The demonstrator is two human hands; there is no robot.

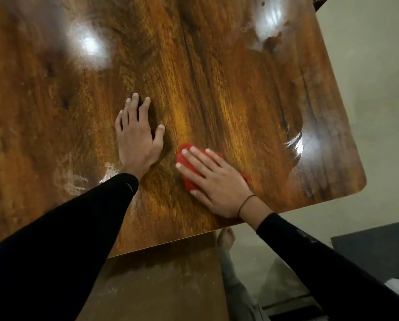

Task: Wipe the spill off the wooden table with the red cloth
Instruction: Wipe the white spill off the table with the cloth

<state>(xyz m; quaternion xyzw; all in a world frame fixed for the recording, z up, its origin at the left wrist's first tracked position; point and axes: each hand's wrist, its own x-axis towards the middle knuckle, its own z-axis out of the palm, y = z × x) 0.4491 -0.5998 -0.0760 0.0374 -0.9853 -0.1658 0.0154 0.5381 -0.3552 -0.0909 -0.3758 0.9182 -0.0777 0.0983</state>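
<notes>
Lying bunched on the bench (217, 89) near its near edge, cloth (189, 179), red, mostly covered. Pressed flat by right hand (217, 184), fingers straight and spread, thin dark band at wrist. Just left of cloth, apart from it: left hand (136, 137), palm down on wood, fingers straight, holding nothing. Pale smeared streaks (73, 179) beside left sleeve. Wet glare patch (295, 144) toward right edge. Below bench edge, bare foot (226, 238) on floor.
</notes>
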